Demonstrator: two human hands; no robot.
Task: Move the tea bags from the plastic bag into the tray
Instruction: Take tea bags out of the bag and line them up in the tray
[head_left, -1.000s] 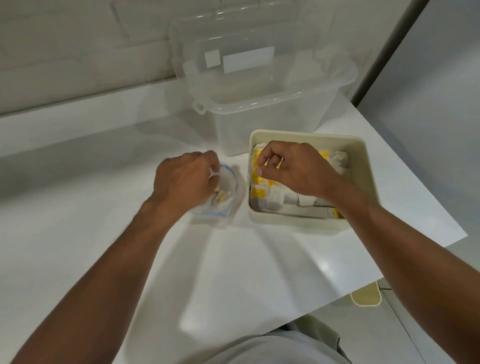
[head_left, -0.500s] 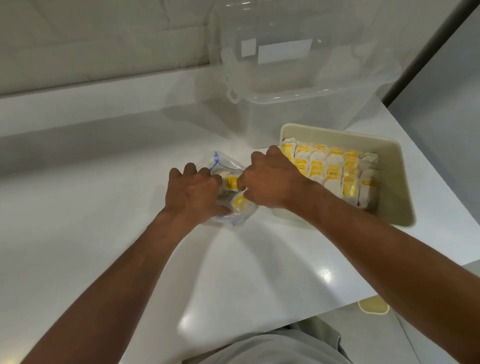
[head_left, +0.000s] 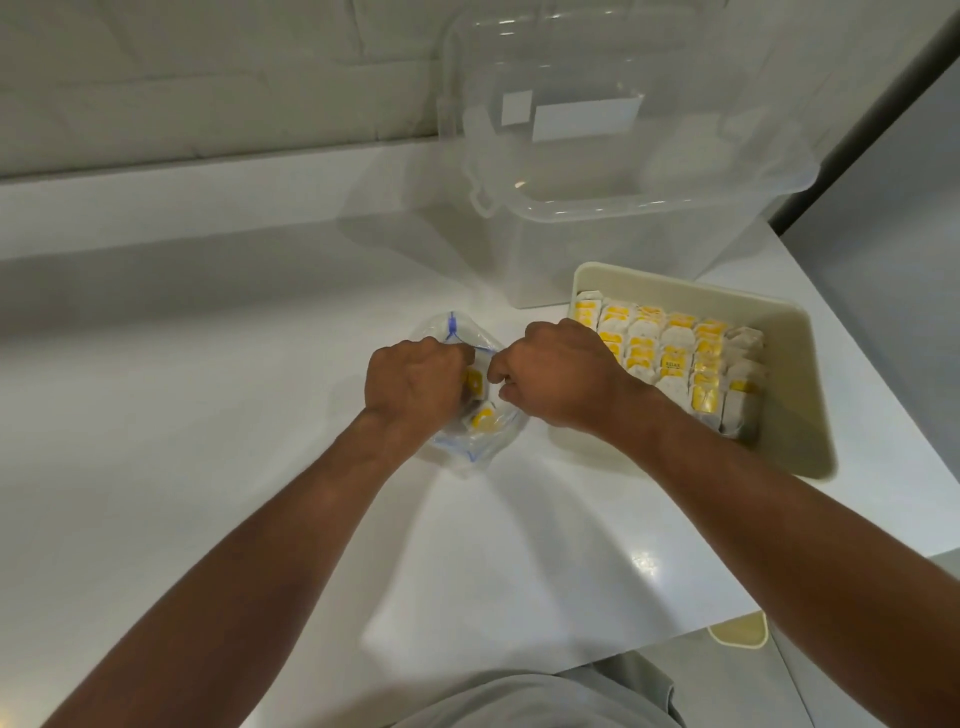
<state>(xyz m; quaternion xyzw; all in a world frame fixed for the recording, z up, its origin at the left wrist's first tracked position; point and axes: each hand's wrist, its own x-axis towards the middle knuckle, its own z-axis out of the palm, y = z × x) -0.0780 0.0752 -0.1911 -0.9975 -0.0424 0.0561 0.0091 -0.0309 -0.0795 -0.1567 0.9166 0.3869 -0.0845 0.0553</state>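
You are in the step of taking tea bags out of the plastic bag (head_left: 460, 332), which lies on the desk (head_left: 208, 415) just left of the tray (head_left: 802, 374). Many tea bags already stand in neat rows inside the tray (head_left: 670, 358). A few with yellow labels remain in the bag (head_left: 483, 418), so I judge the task to be near its end but not finished.

Both of your forearms reach forward and meet over the bag. Your left hand (head_left: 413, 384) sits on the left side of the bag mouth, knuckles up, and its fingers are curled down on the plastic, so it seems to hold the mouth open and keep the bag in place. Your right hand (head_left: 558, 374) is at the right side of the mouth, also knuckles up, with its fingers bent inward toward the opening. Whether they already pinch a tea bag or only the plastic, I cannot tell, because the back of the hand hides the tips.

For the next move, I think you need a sure pinch on one or two tea bags, then a short lift to the right over the tray wall, while the left hand keeps the thin bag from following. A clear box (head_left: 623, 208) stands behind the tray.
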